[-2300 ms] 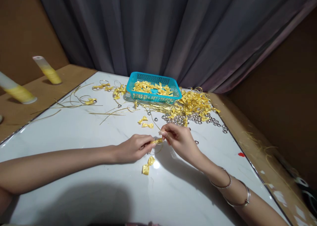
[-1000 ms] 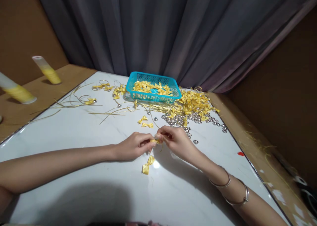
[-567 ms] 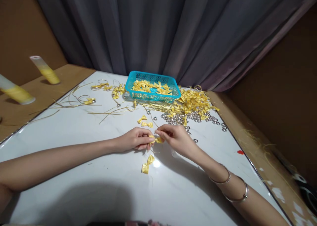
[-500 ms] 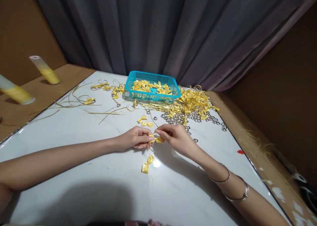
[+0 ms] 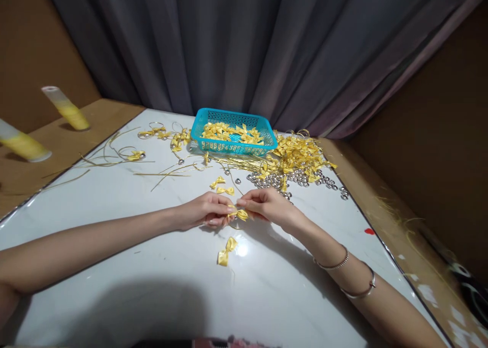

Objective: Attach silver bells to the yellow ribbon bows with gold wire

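Note:
My left hand (image 5: 204, 214) and my right hand (image 5: 265, 206) meet fingertip to fingertip over the white table (image 5: 125, 266). Both pinch one small yellow ribbon bow (image 5: 241, 214) between them, with a thin gold cord looping below it. The fingers of both hands are closed on it. A finished yellow bow (image 5: 226, 251) lies on the table just below the hands. Two more bows (image 5: 223, 185) lie a little beyond them.
A turquoise basket (image 5: 233, 147) with yellow bows stands at the back. Right of it are a heap of yellow bows (image 5: 299, 155) and several silver bells (image 5: 297, 180). Gold cords (image 5: 114, 157) lie back left. Two yellow-and-white tubes (image 5: 66, 109) stand on the brown ledge.
Both hands stay joined on the bow and have shifted slightly up the picture; the right wrist has turned flatter. The view has drifted a little.

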Demonstrator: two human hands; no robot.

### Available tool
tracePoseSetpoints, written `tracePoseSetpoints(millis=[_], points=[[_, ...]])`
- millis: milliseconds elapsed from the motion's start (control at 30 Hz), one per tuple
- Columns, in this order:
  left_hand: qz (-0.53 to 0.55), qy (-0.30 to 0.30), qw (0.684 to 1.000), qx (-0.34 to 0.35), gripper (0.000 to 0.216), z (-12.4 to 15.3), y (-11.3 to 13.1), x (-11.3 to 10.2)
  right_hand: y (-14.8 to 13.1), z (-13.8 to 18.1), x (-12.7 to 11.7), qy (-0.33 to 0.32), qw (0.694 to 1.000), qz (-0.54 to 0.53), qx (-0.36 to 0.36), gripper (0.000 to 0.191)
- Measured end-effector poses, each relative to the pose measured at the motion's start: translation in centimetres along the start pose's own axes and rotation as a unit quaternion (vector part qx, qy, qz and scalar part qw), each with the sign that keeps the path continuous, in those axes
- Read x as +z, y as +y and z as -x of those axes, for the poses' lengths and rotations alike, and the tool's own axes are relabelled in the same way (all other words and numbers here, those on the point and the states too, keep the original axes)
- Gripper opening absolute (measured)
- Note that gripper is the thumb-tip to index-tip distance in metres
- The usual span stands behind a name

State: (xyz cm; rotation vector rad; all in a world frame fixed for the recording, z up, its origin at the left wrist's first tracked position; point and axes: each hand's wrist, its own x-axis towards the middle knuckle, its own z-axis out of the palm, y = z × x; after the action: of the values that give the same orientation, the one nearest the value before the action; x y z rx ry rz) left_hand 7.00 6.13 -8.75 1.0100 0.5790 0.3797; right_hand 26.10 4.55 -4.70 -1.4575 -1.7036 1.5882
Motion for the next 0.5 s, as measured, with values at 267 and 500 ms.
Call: tracePoseSetpoints(millis=[267, 500], points=[[-0.028, -0.005, 1.0, 0.006, 0.023, -0.02, -0.23, -0.26, 0.47, -0.4, -0.69, -0.059, 0.996, -0.051, 0.046, 0.024], [-0.076, -0.011, 0.997, 0.018, 0.025, 0.13, -0.16, 0.21, 0.33, -0.33, -0.47, -0.045, 0.997, -0.055, 0.041, 0.021]])
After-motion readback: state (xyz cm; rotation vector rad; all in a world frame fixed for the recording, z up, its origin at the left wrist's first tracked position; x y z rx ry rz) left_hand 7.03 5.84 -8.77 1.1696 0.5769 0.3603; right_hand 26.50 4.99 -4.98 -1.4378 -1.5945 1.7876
